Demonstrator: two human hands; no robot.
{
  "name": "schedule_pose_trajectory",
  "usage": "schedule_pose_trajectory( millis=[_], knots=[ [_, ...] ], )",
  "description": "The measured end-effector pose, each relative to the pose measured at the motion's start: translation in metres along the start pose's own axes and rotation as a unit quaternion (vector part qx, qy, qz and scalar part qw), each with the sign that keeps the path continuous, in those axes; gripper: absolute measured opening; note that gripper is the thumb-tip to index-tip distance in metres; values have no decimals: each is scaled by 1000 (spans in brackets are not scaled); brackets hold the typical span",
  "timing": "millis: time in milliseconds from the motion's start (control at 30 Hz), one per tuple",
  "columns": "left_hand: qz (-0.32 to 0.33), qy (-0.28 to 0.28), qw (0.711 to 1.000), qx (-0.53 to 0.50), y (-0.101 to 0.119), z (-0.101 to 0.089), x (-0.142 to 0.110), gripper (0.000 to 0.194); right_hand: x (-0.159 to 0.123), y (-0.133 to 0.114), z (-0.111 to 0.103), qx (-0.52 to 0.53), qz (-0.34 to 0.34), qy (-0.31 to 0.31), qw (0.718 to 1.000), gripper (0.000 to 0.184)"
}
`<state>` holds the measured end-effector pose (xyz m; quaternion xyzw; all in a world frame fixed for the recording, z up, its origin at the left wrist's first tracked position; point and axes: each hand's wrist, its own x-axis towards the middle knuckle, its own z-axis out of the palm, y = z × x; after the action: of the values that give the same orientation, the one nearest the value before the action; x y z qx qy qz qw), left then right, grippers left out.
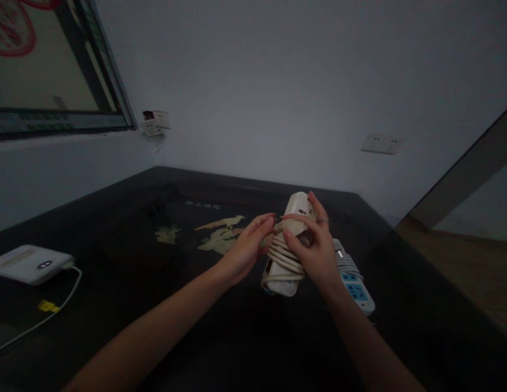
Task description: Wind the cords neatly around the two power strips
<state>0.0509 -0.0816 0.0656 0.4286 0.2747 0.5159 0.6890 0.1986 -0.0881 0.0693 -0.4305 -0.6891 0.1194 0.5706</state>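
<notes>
A white power strip (297, 203) is tilted above the dark table, its cream cord (286, 260) wound several times around its middle. My right hand (314, 239) grips the strip from the right, with the thumb and fingers closed over its upper part near the cord's plug end. From the left, my left hand (253, 239) pinches at the cord's ribbed end; its fingertips are pressed together there, partly hidden. A second power strip (355, 291), white with blue sockets and a grey cord wrapped around it, lies on the table behind my right wrist.
A white box-shaped device (32, 264) with a cable (75, 288) and yellow tag (48, 306) sits at the left. The black table (175, 326) bears a bird picture. Wall sockets (382, 144) are at the right and in the corner; a window (53, 65) is upper left.
</notes>
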Motion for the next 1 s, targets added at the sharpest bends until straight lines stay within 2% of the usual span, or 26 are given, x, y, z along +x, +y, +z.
schedule_pose_trajectory(
  millis=[100,167,233,333,467,567,733,833,933,1000],
  knots=[
    [-42,-90,995,10,-8,0,0,37,1,-7,-5,-33,-38,33,998,20],
    [-61,-149,986,52,-11,0,-2,48,1,-10,-7,-46,-48,48,997,20],
    [-58,-172,980,81,-11,1,-4,62,1,-10,-9,-42,-49,56,996,20],
    [-32,-159,984,76,-11,6,-7,72,2,-8,-9,-17,-37,61,997,20],
    [-7,-119,990,76,-11,7,-7,76,3,-6,-11,-15,-22,35,999,22],
    [28,-94,990,106,-11,1,-1,79,5,-7,-14,-60,-36,18,997,26],
    [108,-99,969,199,-7,-10,9,75,6,-17,-20,-162,-72,33,984,24],
    [146,-83,941,294,-7,-15,11,72,6,-22,-24,-191,-52,-19,980,20],
    [186,-42,882,431,-9,-21,12,73,7,-22,-29,-180,18,-74,981,16],
    [202,-24,843,497,-10,-24,12,73,9,-19,-32,-134,74,-114,982,16]
  ],
)
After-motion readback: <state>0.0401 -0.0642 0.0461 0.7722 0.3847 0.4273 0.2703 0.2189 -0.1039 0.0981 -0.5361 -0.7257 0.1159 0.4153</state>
